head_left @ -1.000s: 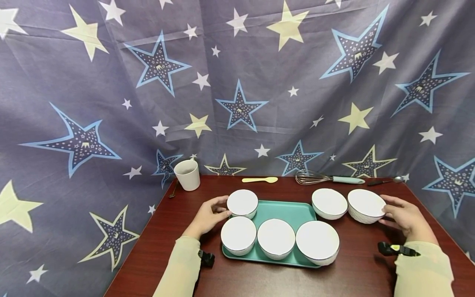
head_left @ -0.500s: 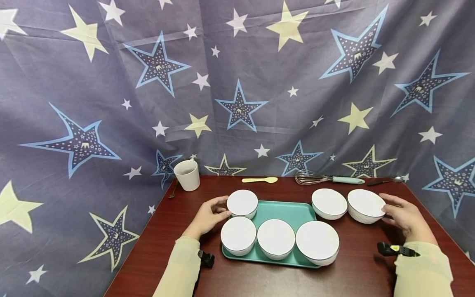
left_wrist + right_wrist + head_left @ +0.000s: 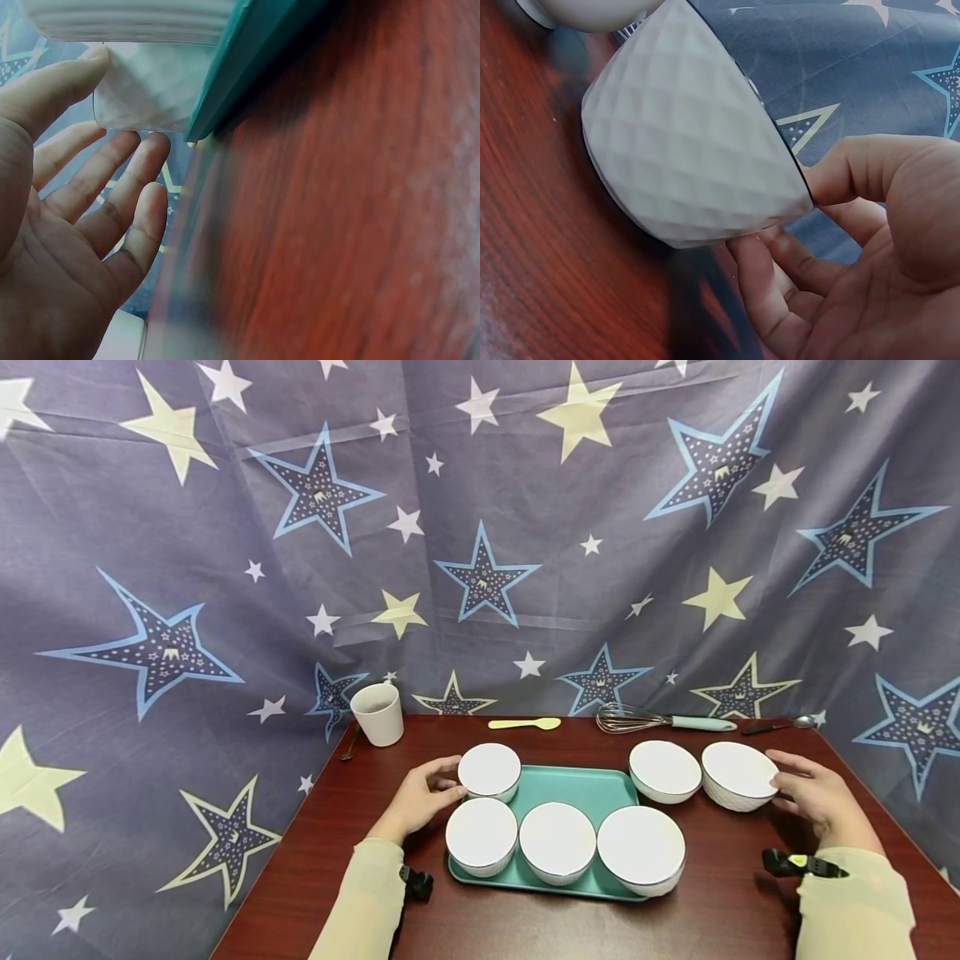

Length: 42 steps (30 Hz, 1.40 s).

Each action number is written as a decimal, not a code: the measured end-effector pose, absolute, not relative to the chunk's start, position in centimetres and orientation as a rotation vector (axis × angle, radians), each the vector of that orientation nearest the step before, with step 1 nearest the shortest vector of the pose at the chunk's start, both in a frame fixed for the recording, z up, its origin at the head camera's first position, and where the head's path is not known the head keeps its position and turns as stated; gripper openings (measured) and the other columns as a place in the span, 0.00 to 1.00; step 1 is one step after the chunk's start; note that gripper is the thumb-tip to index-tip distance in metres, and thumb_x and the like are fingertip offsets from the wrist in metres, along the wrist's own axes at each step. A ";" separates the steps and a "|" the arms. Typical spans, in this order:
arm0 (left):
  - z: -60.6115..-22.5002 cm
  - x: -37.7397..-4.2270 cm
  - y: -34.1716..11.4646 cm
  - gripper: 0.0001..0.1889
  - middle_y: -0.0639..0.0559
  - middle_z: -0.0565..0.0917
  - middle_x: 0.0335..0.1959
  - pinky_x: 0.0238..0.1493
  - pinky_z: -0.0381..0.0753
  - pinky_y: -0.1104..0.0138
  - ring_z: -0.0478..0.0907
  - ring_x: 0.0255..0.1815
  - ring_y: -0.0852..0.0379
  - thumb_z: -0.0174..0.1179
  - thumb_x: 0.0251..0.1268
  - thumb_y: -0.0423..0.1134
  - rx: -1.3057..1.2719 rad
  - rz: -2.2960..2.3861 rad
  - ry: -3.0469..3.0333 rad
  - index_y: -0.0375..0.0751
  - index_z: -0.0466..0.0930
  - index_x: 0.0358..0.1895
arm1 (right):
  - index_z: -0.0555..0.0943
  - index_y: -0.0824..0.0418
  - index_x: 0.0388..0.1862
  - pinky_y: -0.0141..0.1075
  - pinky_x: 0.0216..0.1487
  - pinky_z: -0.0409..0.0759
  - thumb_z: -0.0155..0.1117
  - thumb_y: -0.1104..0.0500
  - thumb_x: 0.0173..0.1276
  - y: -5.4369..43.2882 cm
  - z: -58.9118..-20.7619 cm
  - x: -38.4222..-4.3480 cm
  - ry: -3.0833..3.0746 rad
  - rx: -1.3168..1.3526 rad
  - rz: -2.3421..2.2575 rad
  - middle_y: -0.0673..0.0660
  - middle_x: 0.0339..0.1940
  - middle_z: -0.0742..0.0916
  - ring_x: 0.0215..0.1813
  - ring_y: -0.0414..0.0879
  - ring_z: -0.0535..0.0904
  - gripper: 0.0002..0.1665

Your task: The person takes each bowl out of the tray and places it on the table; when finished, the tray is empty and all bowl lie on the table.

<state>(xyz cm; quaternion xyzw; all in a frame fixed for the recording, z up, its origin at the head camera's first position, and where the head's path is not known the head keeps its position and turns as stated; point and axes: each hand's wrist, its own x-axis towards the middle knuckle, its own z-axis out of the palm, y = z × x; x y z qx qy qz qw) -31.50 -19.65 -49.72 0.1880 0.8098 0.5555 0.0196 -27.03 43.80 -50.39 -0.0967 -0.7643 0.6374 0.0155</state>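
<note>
My left hand (image 3: 420,797) rests its thumb and fingertips against the side of a white bowl (image 3: 490,768) at the back left of a green tray (image 3: 577,783). Its fingers are spread and loosely bent in the left wrist view, touching the bowl's quilted wall (image 3: 154,86). On the right, my right hand (image 3: 821,797) holds another white bowl (image 3: 738,777) at its side, the thumb at the dark rim and curled fingers lower on the wall. That bowl (image 3: 694,142) has a diamond-patterned outside and stands upright on the table.
Along the tray's front edge stand three white bowls (image 3: 558,843). One more bowl (image 3: 665,771) sits between the tray and the right-hand bowl. Behind lie a yellow spoon (image 3: 525,723), a whisk (image 3: 667,720) and a dark-handled spoon (image 3: 780,725). A white cup (image 3: 378,714) stands at the back left.
The lower fingers of my right hand have drawn in slightly against the bowl. My left hand, the bowls and the tray stay in place.
</note>
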 end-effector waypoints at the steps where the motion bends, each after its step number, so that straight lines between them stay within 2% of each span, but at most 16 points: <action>1: -49.7 -31.5 -19.6 0.30 0.33 0.80 0.65 0.47 0.82 0.72 0.83 0.55 0.36 0.71 0.68 0.30 0.584 1.722 2.513 0.30 0.74 0.72 | 0.84 0.26 0.47 0.37 0.41 0.87 0.59 0.69 0.73 43.8 -50.4 -27.0 -2.379 -0.303 1.983 0.38 0.41 0.80 0.38 0.32 0.81 0.31; 9: -49.7 -31.6 -19.5 0.30 0.33 0.80 0.65 0.47 0.82 0.71 0.84 0.54 0.37 0.70 0.68 0.30 0.593 1.721 2.520 0.30 0.74 0.72 | 0.84 0.29 0.49 0.38 0.42 0.87 0.60 0.67 0.74 43.8 -50.3 -27.1 -2.371 -0.327 1.963 0.30 0.42 0.77 0.38 0.32 0.82 0.28; 13: -49.8 -31.6 -19.5 0.30 0.33 0.80 0.65 0.47 0.82 0.71 0.84 0.54 0.37 0.71 0.68 0.30 0.596 1.717 2.527 0.30 0.74 0.72 | 0.85 0.28 0.47 0.38 0.41 0.88 0.61 0.67 0.73 43.8 -50.0 -27.0 -2.351 -0.343 1.949 0.32 0.41 0.78 0.37 0.32 0.82 0.28; 19: -49.8 -31.6 -19.4 0.30 0.32 0.80 0.65 0.47 0.82 0.71 0.83 0.55 0.35 0.70 0.68 0.30 0.607 1.725 2.514 0.29 0.73 0.72 | 0.84 0.25 0.47 0.31 0.39 0.85 0.61 0.65 0.73 44.1 -49.3 -26.9 -2.361 -0.365 1.868 0.32 0.38 0.81 0.39 0.30 0.81 0.28; 21: -49.8 -31.7 -19.4 0.30 0.32 0.80 0.65 0.47 0.82 0.71 0.83 0.55 0.35 0.70 0.68 0.30 0.611 1.731 2.511 0.29 0.73 0.72 | 0.83 0.26 0.50 0.29 0.38 0.84 0.60 0.64 0.74 44.2 -49.1 -27.0 -2.372 -0.373 1.828 0.31 0.37 0.81 0.39 0.28 0.81 0.27; 26: -50.0 -31.8 -19.3 0.30 0.31 0.80 0.64 0.47 0.83 0.71 0.84 0.54 0.36 0.70 0.68 0.30 0.622 1.730 2.509 0.28 0.73 0.72 | 0.84 0.35 0.57 0.26 0.37 0.82 0.58 0.63 0.76 44.0 -48.8 -27.2 -2.319 -0.386 1.759 0.28 0.35 0.83 0.37 0.25 0.80 0.23; 29: -50.8 -32.5 -19.5 0.30 0.32 0.80 0.65 0.47 0.83 0.71 0.83 0.55 0.35 0.70 0.68 0.29 0.606 1.713 2.518 0.29 0.73 0.72 | 0.85 0.37 0.53 0.25 0.35 0.81 0.58 0.66 0.75 43.6 -48.7 -27.3 -2.233 -0.413 1.756 0.29 0.33 0.84 0.36 0.26 0.80 0.23; 32: -52.0 -33.4 -19.7 0.31 0.33 0.80 0.65 0.47 0.83 0.71 0.83 0.55 0.35 0.70 0.68 0.30 0.601 1.702 2.531 0.30 0.73 0.73 | 0.86 0.41 0.55 0.25 0.33 0.80 0.57 0.67 0.74 43.2 -48.4 -27.4 -2.163 -0.473 1.745 0.29 0.32 0.84 0.35 0.28 0.80 0.24; 39: -52.6 -33.7 -20.4 0.31 0.38 0.81 0.66 0.48 0.83 0.69 0.84 0.55 0.40 0.73 0.67 0.34 0.592 1.731 2.542 0.37 0.75 0.73 | 0.86 0.49 0.62 0.24 0.31 0.78 0.57 0.67 0.75 41.9 -47.4 -27.5 -2.062 -0.518 1.736 0.30 0.34 0.85 0.36 0.28 0.80 0.23; 42: -52.3 -33.5 -20.5 0.30 0.39 0.81 0.65 0.49 0.84 0.66 0.85 0.54 0.42 0.73 0.67 0.35 0.600 1.763 2.539 0.36 0.76 0.71 | 0.85 0.53 0.65 0.23 0.32 0.78 0.58 0.68 0.75 41.5 -46.9 -27.5 -2.016 -0.487 1.770 0.31 0.35 0.87 0.37 0.27 0.81 0.24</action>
